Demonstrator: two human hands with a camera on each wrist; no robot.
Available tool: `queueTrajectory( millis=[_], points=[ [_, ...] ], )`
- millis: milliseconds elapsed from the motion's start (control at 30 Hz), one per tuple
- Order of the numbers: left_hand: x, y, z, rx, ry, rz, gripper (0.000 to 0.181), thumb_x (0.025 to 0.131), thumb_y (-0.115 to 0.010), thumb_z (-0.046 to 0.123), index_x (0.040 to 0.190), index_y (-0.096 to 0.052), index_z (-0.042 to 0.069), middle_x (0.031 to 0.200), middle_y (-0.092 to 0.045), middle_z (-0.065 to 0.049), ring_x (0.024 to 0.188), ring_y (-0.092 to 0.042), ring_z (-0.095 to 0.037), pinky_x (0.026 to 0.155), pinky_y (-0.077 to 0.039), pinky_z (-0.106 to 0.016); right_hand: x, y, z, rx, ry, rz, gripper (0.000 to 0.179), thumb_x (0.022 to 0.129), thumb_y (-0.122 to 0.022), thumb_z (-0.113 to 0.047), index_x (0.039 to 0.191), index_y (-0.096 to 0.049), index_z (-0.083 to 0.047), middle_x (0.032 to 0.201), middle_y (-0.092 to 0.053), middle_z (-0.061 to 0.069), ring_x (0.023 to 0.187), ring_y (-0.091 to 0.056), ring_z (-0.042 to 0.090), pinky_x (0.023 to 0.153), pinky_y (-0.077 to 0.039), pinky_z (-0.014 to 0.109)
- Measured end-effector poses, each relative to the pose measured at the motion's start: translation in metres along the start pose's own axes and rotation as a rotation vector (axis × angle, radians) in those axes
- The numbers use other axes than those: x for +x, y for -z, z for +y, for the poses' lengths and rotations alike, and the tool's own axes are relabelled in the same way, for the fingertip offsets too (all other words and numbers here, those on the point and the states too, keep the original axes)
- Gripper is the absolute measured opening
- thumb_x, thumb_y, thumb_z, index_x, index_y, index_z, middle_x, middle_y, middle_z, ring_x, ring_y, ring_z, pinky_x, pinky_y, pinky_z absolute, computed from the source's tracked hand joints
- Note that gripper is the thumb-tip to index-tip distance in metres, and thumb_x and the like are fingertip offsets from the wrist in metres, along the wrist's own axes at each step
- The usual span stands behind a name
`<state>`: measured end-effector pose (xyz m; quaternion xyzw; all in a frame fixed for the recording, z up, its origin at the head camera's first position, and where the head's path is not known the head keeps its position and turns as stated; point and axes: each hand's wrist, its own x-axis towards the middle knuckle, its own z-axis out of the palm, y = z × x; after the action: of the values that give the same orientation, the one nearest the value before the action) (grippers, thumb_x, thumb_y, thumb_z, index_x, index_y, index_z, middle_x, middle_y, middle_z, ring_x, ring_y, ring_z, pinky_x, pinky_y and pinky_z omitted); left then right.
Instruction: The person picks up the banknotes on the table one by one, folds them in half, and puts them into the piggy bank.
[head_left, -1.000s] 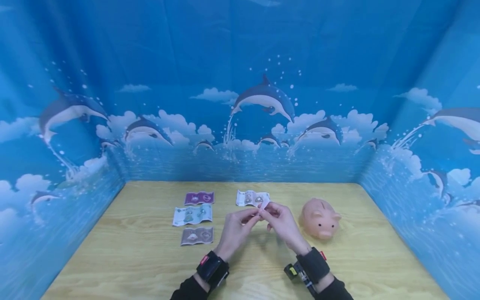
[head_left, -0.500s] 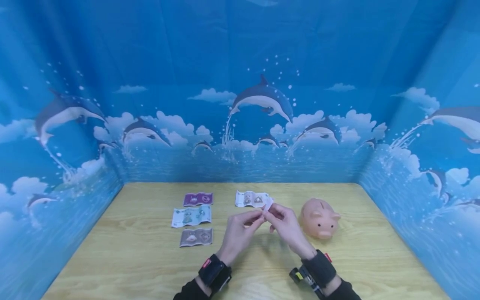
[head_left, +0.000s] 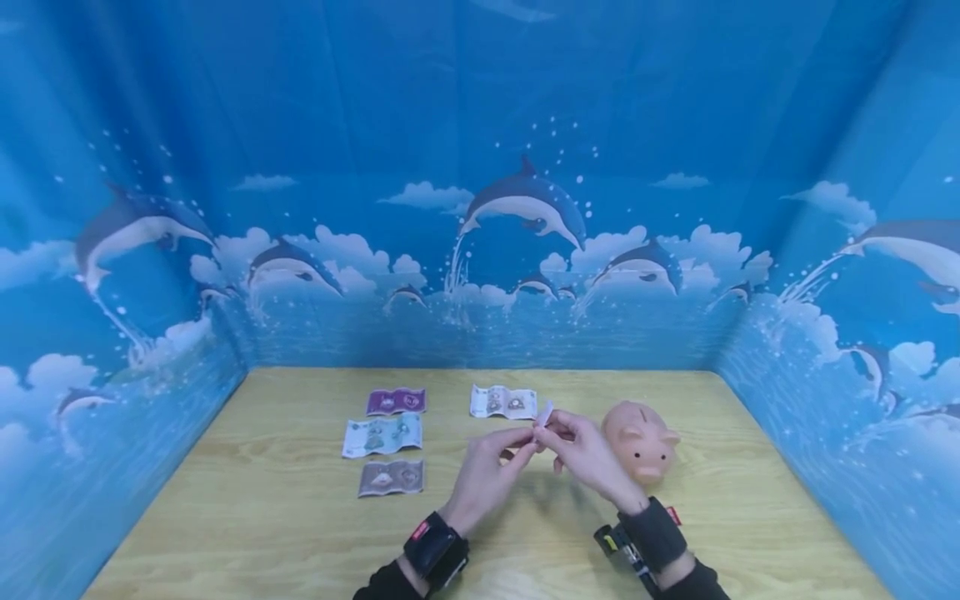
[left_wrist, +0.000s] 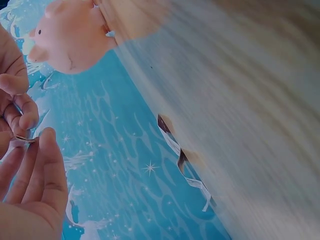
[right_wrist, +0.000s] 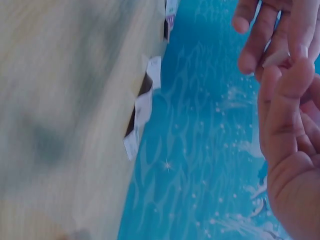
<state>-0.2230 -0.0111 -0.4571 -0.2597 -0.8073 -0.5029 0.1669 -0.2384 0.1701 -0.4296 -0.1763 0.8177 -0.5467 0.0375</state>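
One small pale slip [head_left: 546, 412], left of the piggy bank [head_left: 642, 443], is pinched narrowly between the fingers of the left hand [head_left: 483, 477] and the right hand [head_left: 589, 458]. Folding seems the step under way; the next move probably calls for firm creasing.

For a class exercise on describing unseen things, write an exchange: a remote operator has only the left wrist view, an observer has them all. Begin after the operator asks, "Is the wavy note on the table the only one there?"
Observer: No; the head view shows three more on the table: a purple note, a greenish note and a greyish note.
Operator: Where are they from the wavy note?
Observer: To its left, seen from the person's side.
Operator: How does the paper between the left hand and right hand look from above?
Observer: A pale, narrow end sticks up next to the right hand.
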Motion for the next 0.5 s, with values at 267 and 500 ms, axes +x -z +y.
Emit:
queueTrajectory(
  millis=[267,500],
  points=[
    [0.008,-0.012,0.006,0.005,0.052,-0.046,0.026,0.095,-0.064,0.021,0.120,-0.069,0.018,0.112,-0.073,0.001,0.097,-0.069,-0.008,0.074,-0.055,-0.015,-0.003,0.022,0.000,-0.071,0.018,-0.031,0.027,0.097,-0.062,-0.026,0.107,-0.064,-0.001,0.096,-0.072,0.015,0.074,-0.066,0.013,0.056,-0.058,0.039],
    [0.014,-0.026,0.008,0.018,0.125,-0.060,0.029,0.095,-0.065,0.026,0.120,-0.069,0.012,0.115,-0.073,-0.005,0.099,-0.070,-0.016,0.076,-0.059,-0.024,-0.011,0.045,-0.001,-0.237,-0.026,0.053,0.021,0.097,-0.062,-0.027,0.104,-0.068,-0.008,0.088,-0.074,0.007,0.059,-0.066,0.019,0.054,-0.058,0.041]
  ],
)
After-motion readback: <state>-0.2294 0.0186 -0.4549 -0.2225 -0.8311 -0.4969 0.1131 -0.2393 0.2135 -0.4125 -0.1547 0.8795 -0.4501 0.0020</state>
